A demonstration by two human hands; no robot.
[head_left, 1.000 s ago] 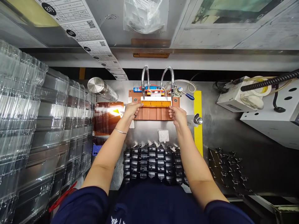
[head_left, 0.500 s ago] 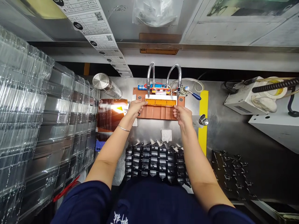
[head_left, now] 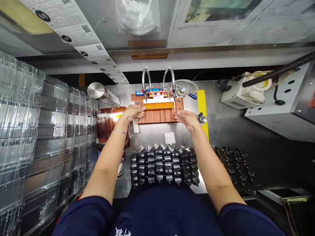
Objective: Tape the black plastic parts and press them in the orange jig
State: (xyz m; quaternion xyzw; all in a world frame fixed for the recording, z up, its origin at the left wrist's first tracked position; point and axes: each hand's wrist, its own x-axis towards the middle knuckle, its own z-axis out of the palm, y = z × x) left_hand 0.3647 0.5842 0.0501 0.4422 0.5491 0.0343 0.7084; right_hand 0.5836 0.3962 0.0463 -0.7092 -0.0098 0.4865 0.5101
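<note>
An orange strip (head_left: 159, 105) with rows of small dark marks lies along the white bar of a reddish-brown fixture (head_left: 159, 117). My left hand (head_left: 134, 112) is at the strip's left end, its thumb and fingertips closed on the edge there. Below and right of the strip's other end is my right hand (head_left: 186, 118), its fingers loosely stretched over the fixture's right edge and holding nothing. Two bent metal hoses (head_left: 169, 73) arch down to the fixture. A lever with a blue handle (head_left: 192, 96) sticks out at its right.
Several black ribbed parts (head_left: 162, 165) stand in rows near my body. A small white pad (head_left: 169, 138) lies between them and the fixture. Left are a steel-lidded bottle (head_left: 104, 95), amber film sheets (head_left: 108, 124) and stacked clear trays (head_left: 51, 131). A white machine (head_left: 238, 95) stands right.
My right hand has let go of the strip's right end and moved down and right, its fingers opening. My left hand stays at the left end. The camera view has shifted.
</note>
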